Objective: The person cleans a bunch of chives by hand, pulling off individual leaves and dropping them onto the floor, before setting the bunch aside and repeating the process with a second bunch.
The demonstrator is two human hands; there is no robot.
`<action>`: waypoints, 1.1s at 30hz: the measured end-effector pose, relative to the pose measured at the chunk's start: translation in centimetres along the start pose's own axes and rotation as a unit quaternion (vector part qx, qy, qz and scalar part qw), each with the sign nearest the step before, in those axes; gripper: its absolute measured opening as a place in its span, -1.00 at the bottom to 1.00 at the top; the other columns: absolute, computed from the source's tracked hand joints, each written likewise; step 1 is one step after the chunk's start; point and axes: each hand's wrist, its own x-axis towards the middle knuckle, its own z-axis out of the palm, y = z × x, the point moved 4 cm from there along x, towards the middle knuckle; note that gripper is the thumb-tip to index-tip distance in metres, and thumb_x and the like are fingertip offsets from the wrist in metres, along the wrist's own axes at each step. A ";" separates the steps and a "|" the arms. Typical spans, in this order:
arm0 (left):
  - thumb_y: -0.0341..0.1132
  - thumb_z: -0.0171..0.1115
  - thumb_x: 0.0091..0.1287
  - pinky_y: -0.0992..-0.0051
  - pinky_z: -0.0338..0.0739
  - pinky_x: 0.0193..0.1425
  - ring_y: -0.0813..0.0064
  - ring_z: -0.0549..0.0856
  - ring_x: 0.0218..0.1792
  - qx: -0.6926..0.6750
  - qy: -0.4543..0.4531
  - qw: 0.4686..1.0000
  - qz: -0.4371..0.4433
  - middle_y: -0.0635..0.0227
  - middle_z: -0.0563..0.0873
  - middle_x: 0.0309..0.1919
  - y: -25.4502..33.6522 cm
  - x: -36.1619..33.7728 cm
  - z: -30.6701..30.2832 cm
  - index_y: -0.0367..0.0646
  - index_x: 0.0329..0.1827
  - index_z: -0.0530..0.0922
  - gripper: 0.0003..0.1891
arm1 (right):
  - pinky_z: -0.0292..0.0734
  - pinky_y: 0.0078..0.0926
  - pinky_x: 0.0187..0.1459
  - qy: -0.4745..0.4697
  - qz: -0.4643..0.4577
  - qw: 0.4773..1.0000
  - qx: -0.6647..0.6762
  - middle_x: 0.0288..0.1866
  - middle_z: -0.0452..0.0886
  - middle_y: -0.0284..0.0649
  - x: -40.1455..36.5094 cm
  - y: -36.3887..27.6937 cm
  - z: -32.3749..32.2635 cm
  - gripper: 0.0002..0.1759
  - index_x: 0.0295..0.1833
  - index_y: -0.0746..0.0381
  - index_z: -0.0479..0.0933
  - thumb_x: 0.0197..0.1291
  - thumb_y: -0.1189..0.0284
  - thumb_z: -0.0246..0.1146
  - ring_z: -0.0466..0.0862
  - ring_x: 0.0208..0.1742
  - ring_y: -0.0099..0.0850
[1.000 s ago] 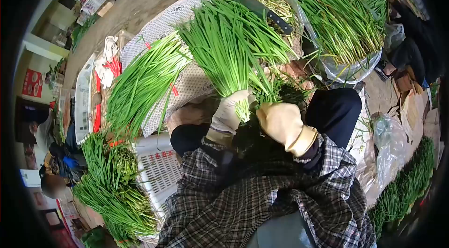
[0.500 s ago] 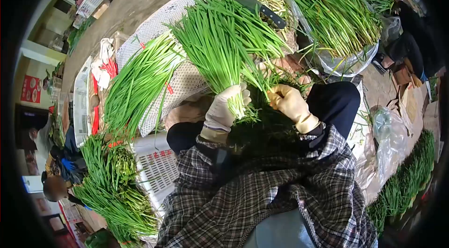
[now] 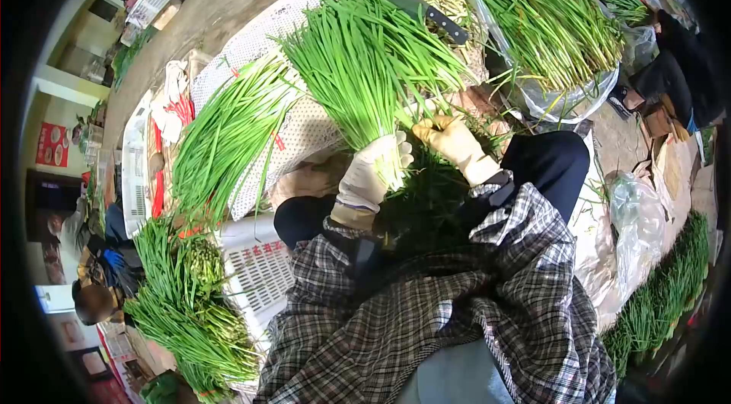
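Observation:
My left hand [image 3: 371, 174], in a pale glove, is wrapped round the white stem ends of a bunch of green leafy stalks [image 3: 339, 69]. The leaves fan out away from me over a white perforated sheet. Close to its right, my right hand [image 3: 449, 141], in a cream glove, has its fingers bent together beside the stems; whatever they may hold is too small to make out. Another bunch of stalks [image 3: 228, 130] lies on the sheet to the left. Beyond the held bunch rests a knife [image 3: 415, 8] with a black handle.
A large pile of stalks [image 3: 541, 15] fills a plastic bag at the upper right. White crates [image 3: 259, 271] stand at the left, near more stalks [image 3: 190, 312]. Other people [image 3: 114, 274] are at the left and right edges. Clear plastic [image 3: 636, 213] lies at the right.
My right hand has moved up and left, nearer the held bunch. My left hand stays closed round the stems. The person at the left edge has shifted a little.

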 end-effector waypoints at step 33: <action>-0.27 0.35 0.24 0.02 0.39 0.40 0.23 0.64 0.04 -0.181 -0.130 0.975 0.014 0.26 0.67 -0.03 0.5 0.6 1.4 -0.20 0.09 0.53 -0.61 | 0.57 -0.41 -0.33 -0.109 -0.181 0.977 -0.022 -0.43 0.69 -0.21 -14.5 -8.5 -1.4 -0.85 -0.24 0.16 0.69 0.13 0.34 0.43 0.69 -0.41 -0.33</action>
